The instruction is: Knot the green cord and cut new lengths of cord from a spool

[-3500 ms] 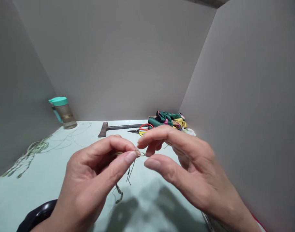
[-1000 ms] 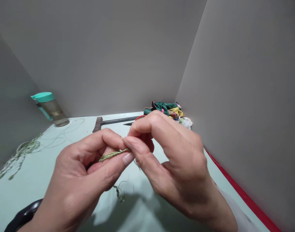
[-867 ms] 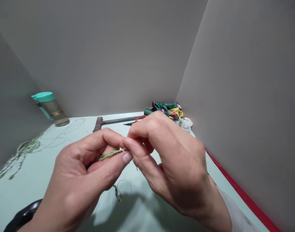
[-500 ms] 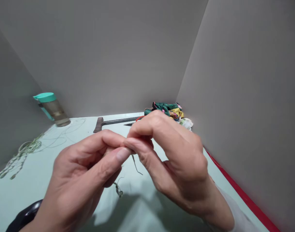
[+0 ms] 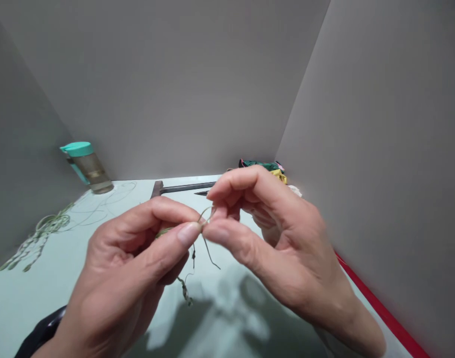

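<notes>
Between thumb and forefinger, my left hand (image 5: 137, 253) pinches a thin green cord (image 5: 211, 253). The cord makes a small loop above the fingertips, and one loose end hangs below them. A short knotted piece (image 5: 185, 292) dangles under the left hand; where it joins the cord is hidden by the fingers. My right hand (image 5: 275, 238) is open, its thumb and forefinger apart. Its thumb tip touches or nearly touches the cord at the left fingertips, and the loop passes close to its curled fingers.
A water bottle with a turquoise lid (image 5: 96, 171) stands at the back left. Nearby lies a bundle of knotted green cords (image 5: 50, 223). A hammer (image 5: 186, 188) and a dark pointed tool (image 5: 201, 193) lie behind my hands. Colourful cloth (image 5: 262, 165) is heaped in the back corner. Grey walls surround the table.
My right thumb and forefinger have come apart from their pinch at the left fingertips. A small cord loop now shows there. The left hand keeps its pinch.
</notes>
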`<state>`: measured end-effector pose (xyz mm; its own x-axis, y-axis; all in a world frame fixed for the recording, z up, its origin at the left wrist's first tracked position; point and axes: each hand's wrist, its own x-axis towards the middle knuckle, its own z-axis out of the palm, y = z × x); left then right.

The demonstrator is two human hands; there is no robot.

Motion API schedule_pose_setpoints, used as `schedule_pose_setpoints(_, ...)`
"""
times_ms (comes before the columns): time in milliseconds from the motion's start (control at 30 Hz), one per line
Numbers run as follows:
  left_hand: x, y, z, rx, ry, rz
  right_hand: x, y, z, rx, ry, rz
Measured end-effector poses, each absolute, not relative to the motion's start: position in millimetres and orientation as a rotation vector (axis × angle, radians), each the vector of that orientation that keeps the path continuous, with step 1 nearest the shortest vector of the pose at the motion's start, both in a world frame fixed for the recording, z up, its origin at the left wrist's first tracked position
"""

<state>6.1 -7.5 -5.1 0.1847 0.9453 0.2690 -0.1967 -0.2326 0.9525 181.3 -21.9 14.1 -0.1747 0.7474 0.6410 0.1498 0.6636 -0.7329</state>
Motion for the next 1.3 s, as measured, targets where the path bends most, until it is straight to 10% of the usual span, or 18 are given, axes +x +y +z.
schedule_pose_setpoints(1300, 9, -9, 1, 1.270, 0.740, 1.199, 185, -12, 6, -0.701, -1.666, 0.438)
